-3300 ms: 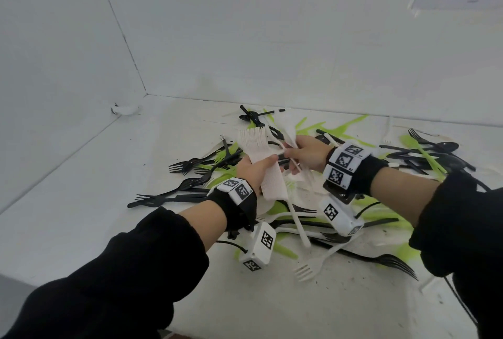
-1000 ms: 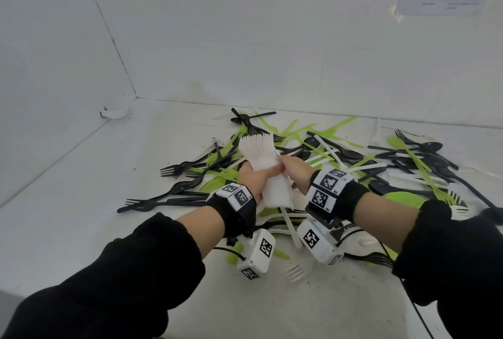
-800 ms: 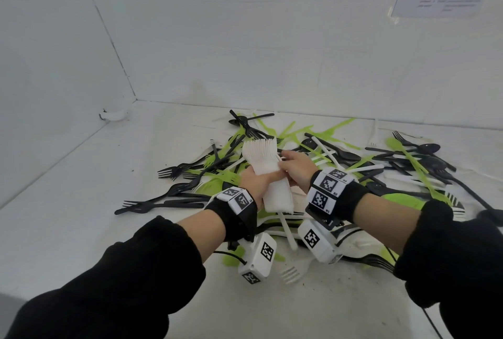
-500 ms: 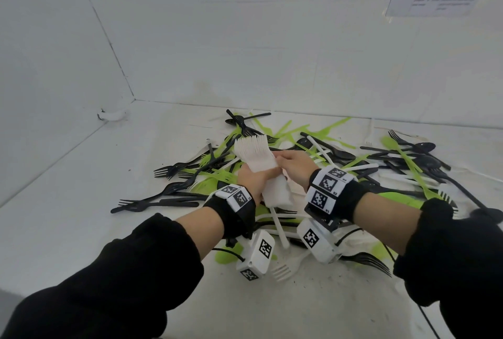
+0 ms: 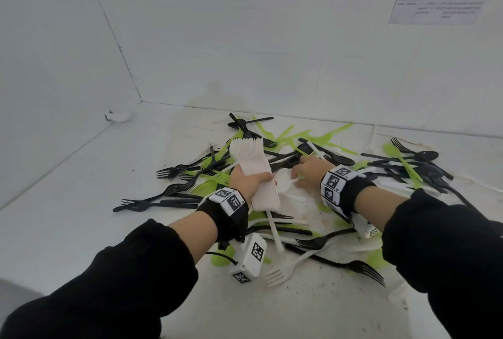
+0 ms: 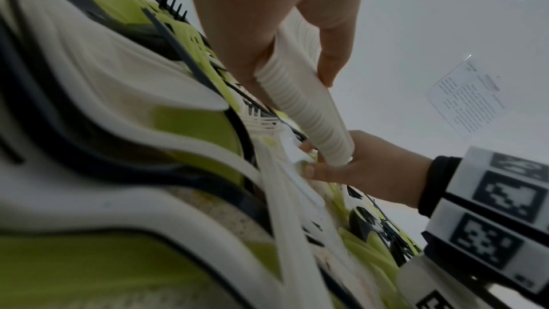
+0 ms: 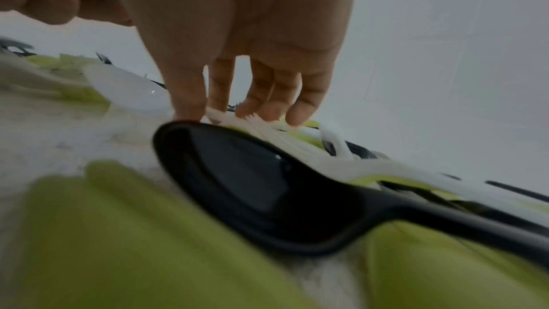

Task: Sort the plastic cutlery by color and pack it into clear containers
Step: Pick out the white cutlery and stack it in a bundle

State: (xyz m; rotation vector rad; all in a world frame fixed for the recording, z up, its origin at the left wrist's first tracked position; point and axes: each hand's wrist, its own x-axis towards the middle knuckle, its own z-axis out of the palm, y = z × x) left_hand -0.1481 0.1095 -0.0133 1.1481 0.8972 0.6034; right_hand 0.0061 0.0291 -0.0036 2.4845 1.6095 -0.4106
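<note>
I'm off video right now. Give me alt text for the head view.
The left hand grips a thick stack of white forks above a mixed pile of black, green and white cutlery on a white surface. The right hand reaches into the pile beside it, fingers on white pieces.

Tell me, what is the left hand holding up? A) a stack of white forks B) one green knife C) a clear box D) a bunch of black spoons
A: the left hand is wrapped around a thick stack of white forks, held above the mixed pile with the prongs pointing up and away; the left wrist view shows the same white stack in its fingers.
</note>
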